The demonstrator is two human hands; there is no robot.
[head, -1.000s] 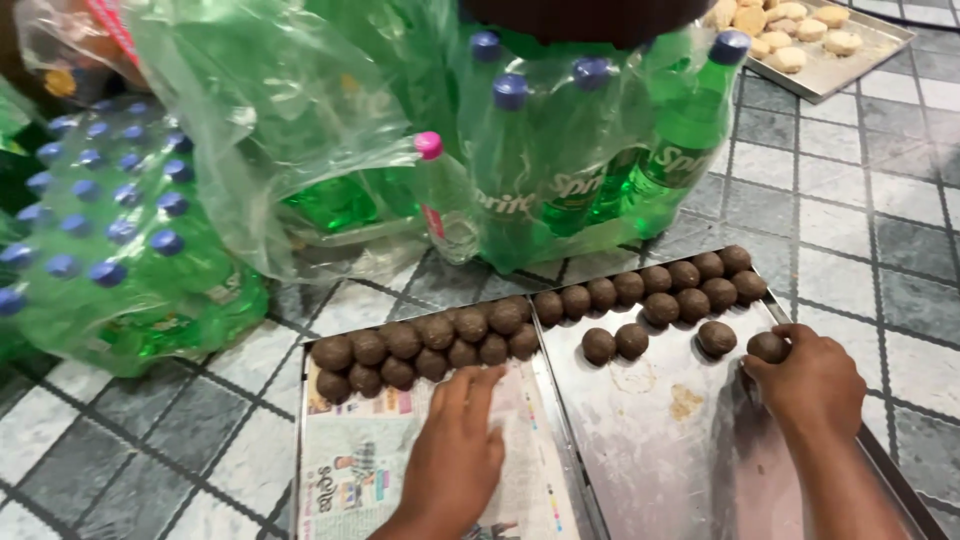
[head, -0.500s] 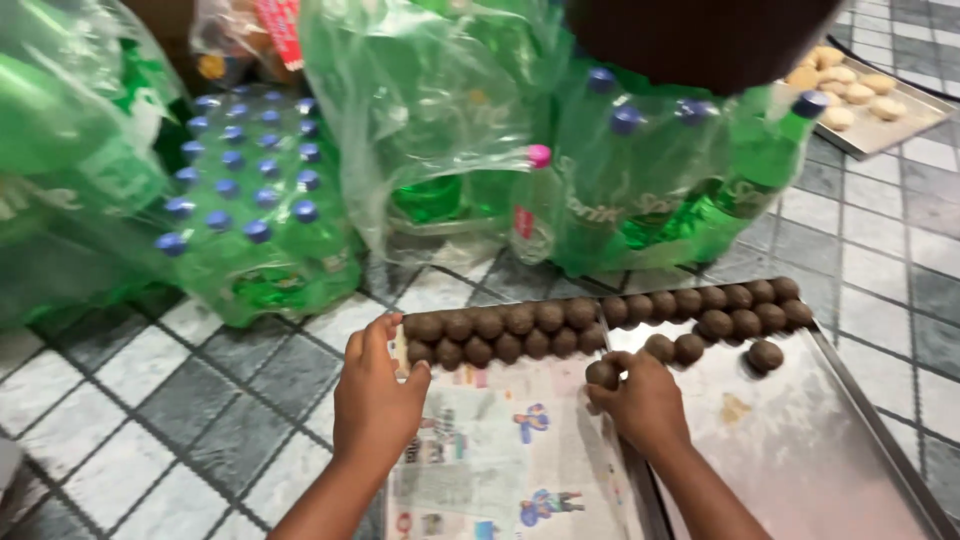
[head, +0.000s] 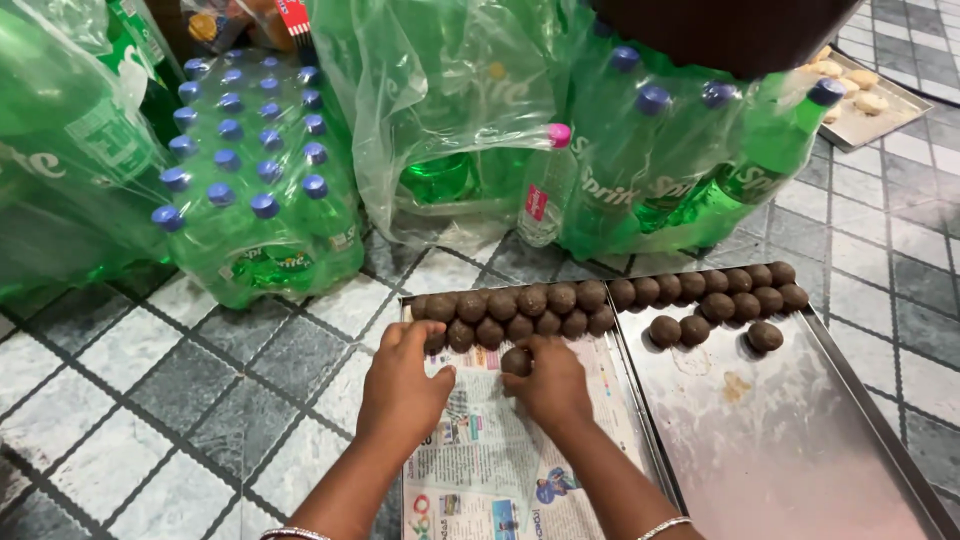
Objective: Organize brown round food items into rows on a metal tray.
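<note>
We look down at two steel trays lying side by side on a grey-and-white chequered tile floor [head: 150, 400]. The left rectangular metal tray lined with printed newspaper [head: 500, 460] carries two neat rows of dark brown round dough balls [head: 515, 310] packed against its far edge, each one touching its neighbours, which looks to us like a way of filling the tray row by row without wasting room. Our right hand [head: 555, 385] curls over a single brown ball [head: 516, 361] that sits just in front of the second row, the fingers bent round it so that the grip seems closed on it, though the fingertips are partly hidden and we cannot be sure how firmly. Our left hand [head: 405, 385] rests flat on the paper with its fingers loose and holding nothing, its tips touching the end ball of the near row, as if steadying the line. The balls look smooth, matt and nearly equal in size, with slight dents. The bare right-hand steel tray [head: 790, 440] holds more of the same balls along its far edge, three lying loose in front of them, and a few smears on the metal. Beyond the trays stand shrink-wrapped packs of green plastic bottles with blue caps [head: 250, 190], and a far tray of pale biscuits [head: 860, 90] lies in the corner.
</note>
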